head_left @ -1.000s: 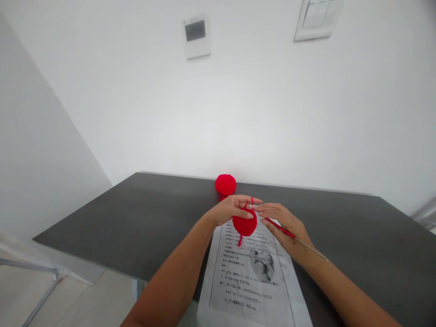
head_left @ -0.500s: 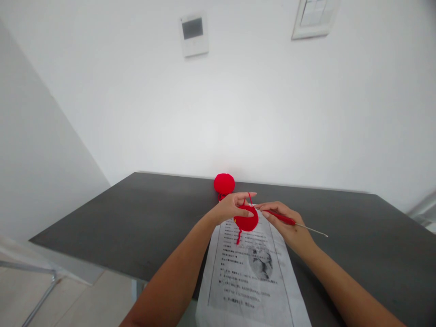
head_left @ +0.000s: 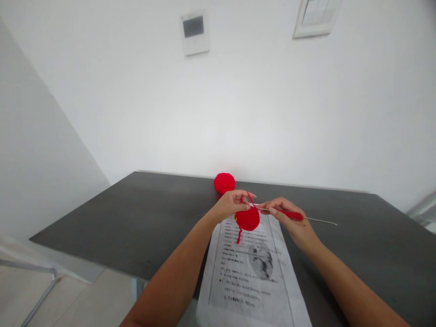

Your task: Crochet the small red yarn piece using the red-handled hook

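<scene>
Between thumb and fingers, my left hand (head_left: 234, 203) pinches the upper edge of a round red crochet piece (head_left: 248, 220). Red yarn (head_left: 250, 198) loops over its raised index finger and runs down to the work's top edge. A short yarn tail hangs below the piece, and a small yellow bit shows at its left edge. My right hand (head_left: 286, 218) grips a crochet hook (head_left: 293, 215) by its red handle. The hook's thin metal tip meets the top right edge of the piece; its other metal end sticks out past the hand to the right.
A red yarn ball (head_left: 224, 182) sits at the table's back edge by the wall. Beneath the hands, a printed sheet (head_left: 252, 295) with a dark picture lies on the dark grey table (head_left: 136, 227). A metal leg (head_left: 41, 297) shows at lower left.
My right hand has drawn the crochet hook to the right and levelled it slightly, so more of its tip shows. My left thumb has shifted up along the piece's edge.
</scene>
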Available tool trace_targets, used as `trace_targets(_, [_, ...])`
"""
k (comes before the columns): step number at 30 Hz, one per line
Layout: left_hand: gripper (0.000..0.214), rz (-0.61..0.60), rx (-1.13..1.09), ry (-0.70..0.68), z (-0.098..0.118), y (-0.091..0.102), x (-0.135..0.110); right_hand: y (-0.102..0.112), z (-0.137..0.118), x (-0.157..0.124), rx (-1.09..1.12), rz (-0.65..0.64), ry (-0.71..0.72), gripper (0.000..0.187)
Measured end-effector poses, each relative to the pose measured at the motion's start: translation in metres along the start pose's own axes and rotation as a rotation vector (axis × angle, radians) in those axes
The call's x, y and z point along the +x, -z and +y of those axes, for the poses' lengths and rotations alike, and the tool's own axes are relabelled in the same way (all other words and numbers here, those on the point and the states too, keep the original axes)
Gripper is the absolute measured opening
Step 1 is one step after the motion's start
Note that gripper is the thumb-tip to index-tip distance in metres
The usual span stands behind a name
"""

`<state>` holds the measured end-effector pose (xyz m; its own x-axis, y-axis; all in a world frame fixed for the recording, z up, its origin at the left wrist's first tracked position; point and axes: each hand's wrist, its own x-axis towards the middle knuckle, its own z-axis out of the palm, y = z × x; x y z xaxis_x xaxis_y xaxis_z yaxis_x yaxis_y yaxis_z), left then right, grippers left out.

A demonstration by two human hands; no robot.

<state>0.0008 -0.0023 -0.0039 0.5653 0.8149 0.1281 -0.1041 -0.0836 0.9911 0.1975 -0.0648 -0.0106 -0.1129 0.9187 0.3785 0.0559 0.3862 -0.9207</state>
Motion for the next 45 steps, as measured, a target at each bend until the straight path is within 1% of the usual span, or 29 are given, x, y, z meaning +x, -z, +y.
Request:
trace_targets(6, [0.039,0.001,0.022,0.011,0.000,0.000,0.000,0.004,0.002,0.001,-0.035,-0.047,-0.008,0.024])
trace_targets(13, [0.038,0.001,0.060,-0.003,-0.003,0.000,0.001,0.008,0.001,0.001,-0.127,-0.097,0.050,0.023])
trace_targets(17, [0.041,0.005,0.120,-0.022,-0.005,0.000,0.001,0.007,-0.002,0.001,-0.215,-0.123,0.072,0.022])
trace_targets(26, [0.042,0.010,0.192,-0.079,-0.005,0.000,0.001,0.003,0.005,-0.003,-0.364,-0.096,0.138,0.019])
trace_targets(31, [0.040,0.018,0.237,-0.108,-0.006,0.000,0.002,0.001,0.005,-0.003,-0.406,-0.093,0.163,0.017])
trace_targets(40, [0.044,0.031,0.298,-0.157,-0.007,0.000,0.000,-0.001,0.007,-0.003,-0.465,-0.115,0.203,0.015])
trace_targets(42, [0.044,0.031,0.301,-0.163,-0.006,-0.001,0.000,-0.001,0.009,-0.003,-0.486,-0.129,0.230,0.014])
trace_targets(45, [0.045,0.009,0.295,-0.162,-0.006,-0.004,-0.001,-0.004,0.010,-0.002,-0.510,-0.157,0.334,0.013])
